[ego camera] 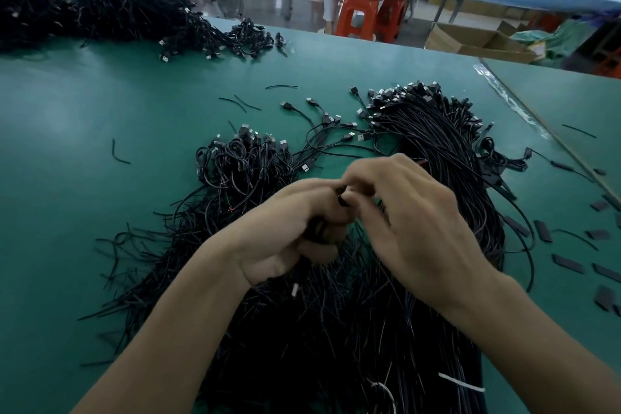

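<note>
My left hand [295, 232] grips a small coil of black cable [316, 230] in its curled fingers, above the green table [100, 104]. My right hand [406, 222] meets it from the right, and its thumb and fingertips pinch the same cable's black end [342, 199]. Beneath both hands lies a big heap of straight black USB cables [437, 151], with the plugs at the far end. A pile of coiled cables [245, 158] sits just left of the heap.
A large tangle of black cables [111, 17] fills the table's far left. Short black ties [119, 153] and flat black sleeves [568, 262] lie scattered. A person sits on an orange stool [356, 17] beyond the table; a cardboard box [477, 42] stands at right.
</note>
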`<state>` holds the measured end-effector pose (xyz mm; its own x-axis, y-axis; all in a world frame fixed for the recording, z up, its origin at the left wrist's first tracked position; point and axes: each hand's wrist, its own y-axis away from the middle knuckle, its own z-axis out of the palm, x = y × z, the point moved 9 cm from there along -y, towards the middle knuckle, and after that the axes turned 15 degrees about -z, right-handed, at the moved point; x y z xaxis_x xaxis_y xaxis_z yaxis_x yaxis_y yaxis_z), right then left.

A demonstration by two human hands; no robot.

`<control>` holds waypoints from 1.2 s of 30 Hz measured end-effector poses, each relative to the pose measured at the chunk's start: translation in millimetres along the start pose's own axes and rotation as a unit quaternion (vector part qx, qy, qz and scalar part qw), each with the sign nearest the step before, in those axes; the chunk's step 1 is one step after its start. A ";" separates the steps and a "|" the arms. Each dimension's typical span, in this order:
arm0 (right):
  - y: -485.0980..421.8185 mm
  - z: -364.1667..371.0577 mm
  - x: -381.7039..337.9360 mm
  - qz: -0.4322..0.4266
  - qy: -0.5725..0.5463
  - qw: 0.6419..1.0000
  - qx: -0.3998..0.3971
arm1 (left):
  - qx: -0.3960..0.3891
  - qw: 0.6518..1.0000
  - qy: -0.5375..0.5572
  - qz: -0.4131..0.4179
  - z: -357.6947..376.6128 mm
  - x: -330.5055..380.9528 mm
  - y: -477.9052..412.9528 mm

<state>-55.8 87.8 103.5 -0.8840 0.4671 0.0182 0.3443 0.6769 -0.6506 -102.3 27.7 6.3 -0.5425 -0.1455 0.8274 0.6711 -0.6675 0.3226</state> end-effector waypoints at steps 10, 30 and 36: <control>38.8 11.6 50.6 0.326 -0.320 0.848 0.268 | 0.173 0.954 -0.195 0.146 -5.0 27.2 18.6; 64.0 53.1 56.0 0.450 -0.494 0.714 0.210 | 0.228 0.936 -0.120 0.241 -8.8 40.9 35.5; 64.7 49.2 61.6 0.449 -0.508 0.689 0.258 | 0.221 0.912 -0.219 0.266 5.0 43.6 35.9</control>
<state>-103.5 132.3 25.2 -0.2432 -0.2499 -0.9372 0.9697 -0.0392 -0.2412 -99.3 1.1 56.3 0.1087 0.0081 0.9940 0.9711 -0.2144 -0.1045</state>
